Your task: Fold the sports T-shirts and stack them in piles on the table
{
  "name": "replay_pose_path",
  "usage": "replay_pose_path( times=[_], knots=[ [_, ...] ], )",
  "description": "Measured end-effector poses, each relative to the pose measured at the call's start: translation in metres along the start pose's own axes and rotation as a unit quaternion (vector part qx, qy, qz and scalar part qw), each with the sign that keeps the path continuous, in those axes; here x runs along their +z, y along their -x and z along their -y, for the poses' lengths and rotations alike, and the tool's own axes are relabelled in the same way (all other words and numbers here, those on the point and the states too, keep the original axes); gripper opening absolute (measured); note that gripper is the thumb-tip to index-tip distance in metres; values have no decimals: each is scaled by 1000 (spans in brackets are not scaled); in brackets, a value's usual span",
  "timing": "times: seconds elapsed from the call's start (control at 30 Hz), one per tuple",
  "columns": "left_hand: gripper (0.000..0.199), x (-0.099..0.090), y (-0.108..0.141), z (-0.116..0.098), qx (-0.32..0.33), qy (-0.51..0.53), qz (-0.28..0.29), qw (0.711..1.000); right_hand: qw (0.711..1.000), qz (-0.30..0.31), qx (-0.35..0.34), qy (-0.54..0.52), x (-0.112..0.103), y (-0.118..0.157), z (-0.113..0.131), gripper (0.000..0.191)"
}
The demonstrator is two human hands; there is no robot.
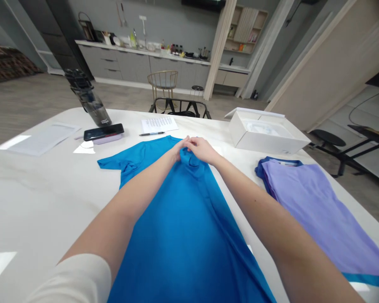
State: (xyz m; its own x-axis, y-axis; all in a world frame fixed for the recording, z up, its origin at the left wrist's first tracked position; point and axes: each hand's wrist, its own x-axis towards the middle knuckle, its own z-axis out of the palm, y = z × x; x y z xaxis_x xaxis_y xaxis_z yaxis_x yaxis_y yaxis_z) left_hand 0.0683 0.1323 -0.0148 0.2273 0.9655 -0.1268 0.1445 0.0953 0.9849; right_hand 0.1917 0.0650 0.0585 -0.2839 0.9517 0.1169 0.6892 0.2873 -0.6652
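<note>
A blue T-shirt (pixel 180 235) lies spread over the white table, its collar end away from me. One short sleeve reaches out to the left; the right side is folded inward. Near the collar, my left hand (pixel 179 148) and my right hand (pixel 202 150) meet, both closed on the shirt's gathered fabric. Their fingertips overlap, so the exact grip of each is partly hidden. Bunched cloth hangs just below the fingers.
Folded clothes with a lilac top (pixel 312 210) lie at the right. Behind them stands an open white box (pixel 265 130). A phone (pixel 103 132), clear bottle (pixel 91 101), pen (pixel 151 134), printed paper (pixel 159 124) and pale sheet (pixel 44 136) lie around the far left.
</note>
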Motion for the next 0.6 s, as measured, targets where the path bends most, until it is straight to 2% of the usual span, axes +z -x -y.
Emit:
replay_pose_path(
  times=[0.07,0.13,0.2,0.27,0.33,0.4,0.5,0.6],
  knots=[
    [51,-19,16,7,-56,51,44,996,996,-30,19,87,10,-8,-23,24],
    [47,-30,32,12,-106,69,59,990,983,-57,61,166,12,-13,-50,39],
    [47,-31,44,15,-106,-22,15,994,971,-47,93,215,12,-17,-75,55],
    [49,-28,54,16,-72,-178,-40,981,967,-15,99,235,14,-21,-93,60],
    [44,-23,61,15,-47,-304,-55,950,966,5,99,239,17,-25,-104,53],
    [30,-21,65,14,-31,-362,-47,931,967,-10,107,233,20,-28,-110,42],
    [16,-23,68,11,20,-334,-53,941,968,-74,112,209,19,-34,-111,33],
    [17,-33,64,7,30,-202,-89,975,966,-140,112,188,13,-43,-109,30]
  ],
)
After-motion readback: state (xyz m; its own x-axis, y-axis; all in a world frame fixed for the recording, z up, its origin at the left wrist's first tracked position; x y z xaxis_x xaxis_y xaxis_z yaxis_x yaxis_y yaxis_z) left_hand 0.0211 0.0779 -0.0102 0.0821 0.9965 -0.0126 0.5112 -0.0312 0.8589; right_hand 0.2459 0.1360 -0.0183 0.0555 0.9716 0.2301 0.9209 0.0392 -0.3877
